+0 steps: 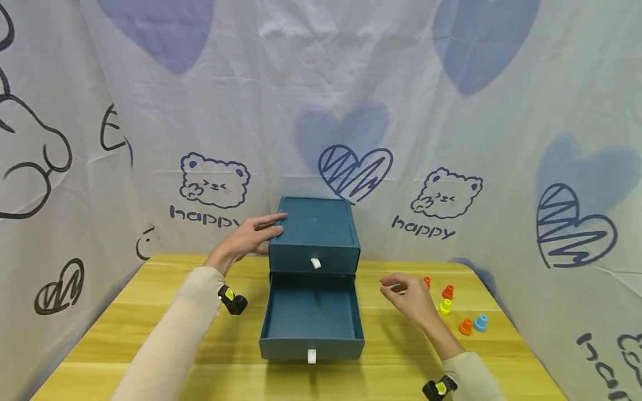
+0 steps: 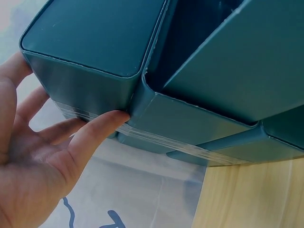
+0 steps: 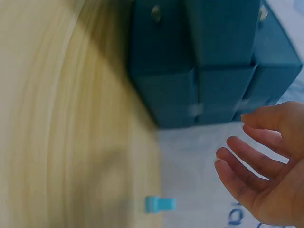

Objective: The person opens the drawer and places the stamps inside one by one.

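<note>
A dark teal drawer cabinet (image 1: 316,223) stands on the table, its top drawer pushed in and the drawer below it (image 1: 312,350) pulled out with a bare floor. Both fronts carry a small white knob (image 1: 315,263). My left hand (image 1: 251,238) rests against the cabinet's upper left side; in the left wrist view, the spread fingers and thumb (image 2: 97,135) touch its side wall. To the right of the open drawer, my right hand (image 1: 413,298) hovers above the table with loosely bent fingers and nothing between them. A light blue peg (image 3: 160,204) shows in the right wrist view.
Several small cone-shaped pegs stand at the table's right: a red peg (image 1: 448,292), a yellow peg (image 1: 445,306), an orange peg (image 1: 466,326) and a blue peg (image 1: 480,323). A printed white curtain (image 1: 281,133) hangs behind the wooden table (image 1: 225,356).
</note>
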Demonstrator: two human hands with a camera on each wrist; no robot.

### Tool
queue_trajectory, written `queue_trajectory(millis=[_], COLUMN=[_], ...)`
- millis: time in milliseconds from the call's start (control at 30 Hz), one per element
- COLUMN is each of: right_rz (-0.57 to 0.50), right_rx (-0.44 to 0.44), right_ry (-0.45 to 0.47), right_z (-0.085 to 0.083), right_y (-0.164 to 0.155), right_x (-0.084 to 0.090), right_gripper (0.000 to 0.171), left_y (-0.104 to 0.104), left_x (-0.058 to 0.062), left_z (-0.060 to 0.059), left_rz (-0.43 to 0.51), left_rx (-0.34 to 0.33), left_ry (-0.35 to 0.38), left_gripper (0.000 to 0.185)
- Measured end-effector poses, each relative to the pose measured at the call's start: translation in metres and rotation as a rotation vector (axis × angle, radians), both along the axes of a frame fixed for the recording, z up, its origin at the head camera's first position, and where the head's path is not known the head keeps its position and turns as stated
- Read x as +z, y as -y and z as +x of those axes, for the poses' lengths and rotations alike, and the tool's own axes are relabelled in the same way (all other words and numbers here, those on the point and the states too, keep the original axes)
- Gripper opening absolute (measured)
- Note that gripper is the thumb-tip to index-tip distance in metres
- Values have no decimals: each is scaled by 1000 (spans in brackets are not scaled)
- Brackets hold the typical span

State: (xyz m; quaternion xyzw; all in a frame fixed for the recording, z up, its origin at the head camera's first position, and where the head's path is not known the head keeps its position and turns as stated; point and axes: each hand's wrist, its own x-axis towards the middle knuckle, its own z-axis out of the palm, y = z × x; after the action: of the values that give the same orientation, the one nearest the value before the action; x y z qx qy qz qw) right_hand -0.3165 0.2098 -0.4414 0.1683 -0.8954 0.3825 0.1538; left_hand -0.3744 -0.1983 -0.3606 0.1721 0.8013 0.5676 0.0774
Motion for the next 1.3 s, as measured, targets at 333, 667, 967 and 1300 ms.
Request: queue_trajectory(millis=[333,667,967,1300], right_rz=[28,54,55,8], right_rx=[-35,-94,-117,-94], right_ry=[47,49,100,157], right_z=[-31,-46,-62,-72], right_y=[-24,-35,-36,-35], right_x=[-17,-29,-42,-54], right_gripper=[22,23,28,29], left_y=[0,-1,0,0], left_x=[2,1,1,0], left_z=[-3,-1,-2,0], left_rz=[7,4,17,13], left_rx=[-6,-6,-8,-3], left_ry=[-13,-14,-10,-2], left_gripper=[59,59,59,59])
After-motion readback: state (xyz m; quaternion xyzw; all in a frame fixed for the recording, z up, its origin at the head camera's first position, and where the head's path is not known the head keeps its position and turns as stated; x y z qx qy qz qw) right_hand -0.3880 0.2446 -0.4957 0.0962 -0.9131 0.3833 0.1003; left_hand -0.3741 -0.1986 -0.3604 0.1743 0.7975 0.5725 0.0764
